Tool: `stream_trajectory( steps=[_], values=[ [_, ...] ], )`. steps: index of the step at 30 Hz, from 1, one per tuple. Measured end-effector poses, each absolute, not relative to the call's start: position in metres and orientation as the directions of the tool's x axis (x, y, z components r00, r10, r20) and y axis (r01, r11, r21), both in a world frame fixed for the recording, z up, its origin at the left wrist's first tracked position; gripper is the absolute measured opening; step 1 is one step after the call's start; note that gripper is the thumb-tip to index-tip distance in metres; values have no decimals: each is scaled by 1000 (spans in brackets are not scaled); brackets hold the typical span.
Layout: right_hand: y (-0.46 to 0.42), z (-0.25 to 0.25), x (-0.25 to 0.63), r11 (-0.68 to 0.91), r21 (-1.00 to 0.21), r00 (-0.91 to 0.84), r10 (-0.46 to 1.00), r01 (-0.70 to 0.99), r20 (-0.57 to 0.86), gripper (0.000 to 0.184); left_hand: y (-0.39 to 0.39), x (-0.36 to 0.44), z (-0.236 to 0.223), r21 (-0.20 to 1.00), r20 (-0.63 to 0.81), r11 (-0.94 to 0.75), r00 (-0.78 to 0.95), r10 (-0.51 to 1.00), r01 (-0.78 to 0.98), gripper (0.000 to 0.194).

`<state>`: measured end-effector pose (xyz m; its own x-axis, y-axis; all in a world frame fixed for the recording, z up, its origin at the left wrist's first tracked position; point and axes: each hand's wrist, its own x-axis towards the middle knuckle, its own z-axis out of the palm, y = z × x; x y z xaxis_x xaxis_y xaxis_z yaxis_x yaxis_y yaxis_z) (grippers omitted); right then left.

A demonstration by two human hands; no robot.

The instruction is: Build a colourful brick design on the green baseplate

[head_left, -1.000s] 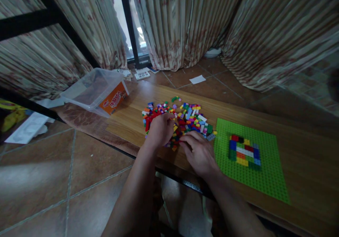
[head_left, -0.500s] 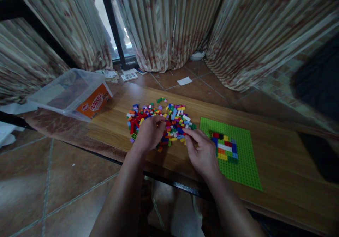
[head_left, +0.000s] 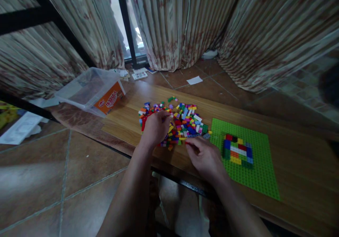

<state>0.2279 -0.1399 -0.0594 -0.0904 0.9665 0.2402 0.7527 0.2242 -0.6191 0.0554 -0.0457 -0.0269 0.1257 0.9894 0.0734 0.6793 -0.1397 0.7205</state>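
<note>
A heap of loose toy bricks [head_left: 189, 127] in many colours lies on the wooden table. My left hand [head_left: 156, 127] is over the left part of the heap, thumb and fingers drawn together; anything between them is too hidden to make out. At the heap's near right edge, my right hand [head_left: 205, 156] pinches a small red brick [head_left: 187, 143] between thumb and fingertips. Right of that hand lies a green baseplate [head_left: 261, 180]. A flat block of joined bricks [head_left: 238, 150], in red, blue, white, yellow and other colours, sits on it.
A clear plastic box [head_left: 87, 89] with an orange label stands at the table's left end. The wooden table [head_left: 299, 152] extends right past the baseplate. Beyond its far edge, a white paper [head_left: 194, 80] lies on the tiled floor before striped curtains [head_left: 182, 29].
The view has swung left, so the scene sits further right. My right hand has drawn back slightly from the heap with the red brick. My left hand stays over the heap.
</note>
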Motion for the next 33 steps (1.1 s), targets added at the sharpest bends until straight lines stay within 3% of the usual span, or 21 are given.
stream_trajectory(
  steps=[7, 19, 27, 33],
  values=[
    [-137, -67, 220, 194, -560, -33, 958, 805, 285, 14, -46, 54, -27, 730, 88, -148, 123, 988, 667, 25],
    [-138, -65, 199, 198, -423, -84, 959, 884, 271, 12, -45, 53, -34, 745, 91, -149, 123, 988, 650, 27],
    [-135, -69, 204, 151, -478, -10, 958, 865, 285, 15, -46, 57, -29, 761, 61, -126, 124, 990, 636, 26],
    [-135, -62, 212, 146, -599, 105, 925, 788, 364, 14, -47, 56, -31, 823, 59, -138, 158, 986, 552, 23]
  ],
)
